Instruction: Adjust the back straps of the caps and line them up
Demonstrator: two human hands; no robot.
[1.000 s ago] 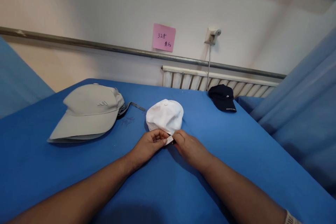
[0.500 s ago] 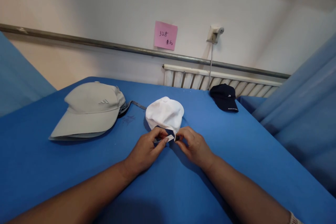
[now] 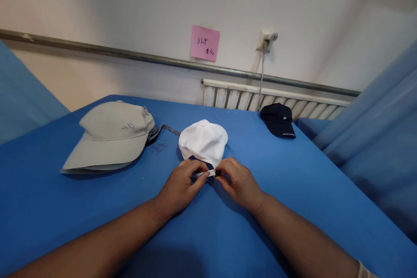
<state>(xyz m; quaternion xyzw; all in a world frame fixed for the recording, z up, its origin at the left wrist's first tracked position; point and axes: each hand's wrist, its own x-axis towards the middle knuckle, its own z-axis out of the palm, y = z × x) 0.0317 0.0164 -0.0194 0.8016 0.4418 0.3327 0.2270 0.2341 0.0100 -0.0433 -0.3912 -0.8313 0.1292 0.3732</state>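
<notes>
A white baseball cap [image 3: 203,141] lies in front of me on the blue table cover, its back opening turned toward me. At that opening my left hand [image 3: 182,184] is closed, thumb and fingers pinching the cap's white strap [image 3: 211,173]. My right hand [image 3: 239,184] is closed too, pinching a small dark piece [image 3: 218,173] at the strap's other side, which looks like the buckle. The two hands' fingertips nearly meet. Dark blue lining shows under the cap's edge. My fingers hide most of the strap.
A beige cap [image 3: 112,126] with a dark strap behind it sits at the left. Toward the back right corner is a navy cap [image 3: 278,120]. Behind the blue table [image 3: 293,208] are a radiator [image 3: 241,97], a metal rail [image 3: 146,57] and a pink note [image 3: 205,43]. Blue curtains [image 3: 381,147] hang at the sides.
My right hand has shifted slightly left, bringing the dark piece closer to the white strap end. The strap end now lies flatter, and the white cap has moved a little left.
</notes>
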